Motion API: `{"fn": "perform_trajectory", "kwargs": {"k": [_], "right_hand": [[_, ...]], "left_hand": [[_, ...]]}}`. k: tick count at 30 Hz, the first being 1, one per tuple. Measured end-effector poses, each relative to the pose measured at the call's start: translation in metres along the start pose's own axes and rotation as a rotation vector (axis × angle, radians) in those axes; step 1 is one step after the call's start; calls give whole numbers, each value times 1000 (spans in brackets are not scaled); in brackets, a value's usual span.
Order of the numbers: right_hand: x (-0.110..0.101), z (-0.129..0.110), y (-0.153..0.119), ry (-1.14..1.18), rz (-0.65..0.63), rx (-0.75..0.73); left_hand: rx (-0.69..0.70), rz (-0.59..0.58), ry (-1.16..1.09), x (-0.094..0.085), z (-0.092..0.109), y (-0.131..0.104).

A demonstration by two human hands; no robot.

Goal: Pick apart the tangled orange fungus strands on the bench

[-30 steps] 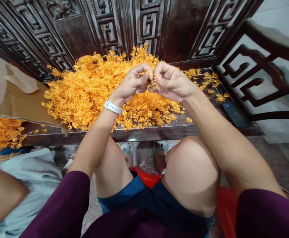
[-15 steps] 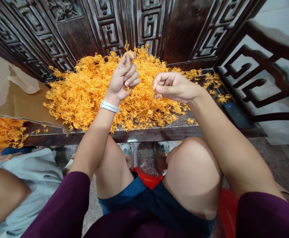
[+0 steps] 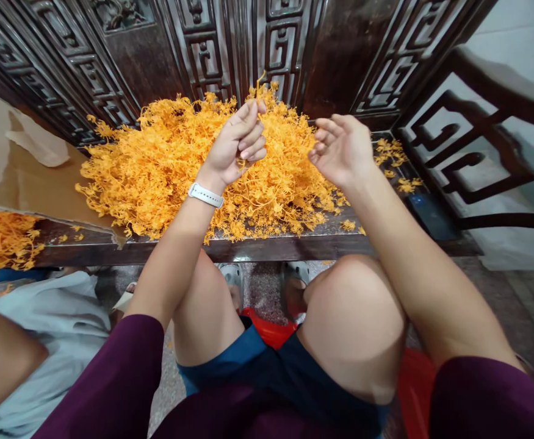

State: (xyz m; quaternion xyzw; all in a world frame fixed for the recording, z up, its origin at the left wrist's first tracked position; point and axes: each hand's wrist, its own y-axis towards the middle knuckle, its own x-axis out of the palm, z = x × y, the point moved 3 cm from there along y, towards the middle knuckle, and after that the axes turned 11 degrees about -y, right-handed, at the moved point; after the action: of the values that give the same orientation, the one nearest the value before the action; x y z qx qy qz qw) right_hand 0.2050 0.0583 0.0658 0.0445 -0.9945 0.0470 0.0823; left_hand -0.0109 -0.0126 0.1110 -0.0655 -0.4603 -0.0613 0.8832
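My left hand [image 3: 239, 143], with a white band on the wrist, is closed above the pile. Its thumb and forefinger pinch a thin orange stem [image 3: 260, 85] that sticks up past the fingertips, and a bit of orange also shows below the curled fingers. To the right, my right hand [image 3: 344, 149] is held palm inward with its fingers loosely bent and apart, and I see nothing in it. Under and behind both hands lies a big heap of orange stringy, branched pieces with small flower-like ends [image 3: 166, 164], resting on a dark wooden bench [image 3: 248, 249].
Carved dark wood panels [image 3: 331, 55] rise behind the heap. A cardboard sheet [image 3: 65, 189] leans at the left, with more orange pieces [image 3: 3, 241] beyond it. On the right are a phone-like dark slab [image 3: 434, 216] and an openwork armrest [image 3: 472, 122]. Another person's arm [image 3: 5, 360] is at lower left.
My right hand has moved right and slightly up, away from my left hand, and its pinched fingers have opened. The left hand has shifted slightly right, still gripping the stem.
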Motion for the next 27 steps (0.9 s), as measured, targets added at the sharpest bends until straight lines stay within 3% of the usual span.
{"fn": "perform_trajectory", "kwargs": {"k": [4,8,10,16,22,27], "right_hand": [[40,-10,-27,-242,-242,-276],[59,-10,-35,-314,-289,-466],[59,-9,-32,-299,-274,-462],[55,-14,-38,-244,-326,-339],[61,-16,-49,-149,-453,-306],[57,-23,-55,-64,-517,-294]], "left_hand": [[-15,6,61,1,-6,1],[25,-58,199,0,-10,4],[90,-59,281,-5,-10,8],[225,90,481,-20,-14,19],[171,15,460,-11,-26,18],[226,-5,403,-11,-15,18]]}}
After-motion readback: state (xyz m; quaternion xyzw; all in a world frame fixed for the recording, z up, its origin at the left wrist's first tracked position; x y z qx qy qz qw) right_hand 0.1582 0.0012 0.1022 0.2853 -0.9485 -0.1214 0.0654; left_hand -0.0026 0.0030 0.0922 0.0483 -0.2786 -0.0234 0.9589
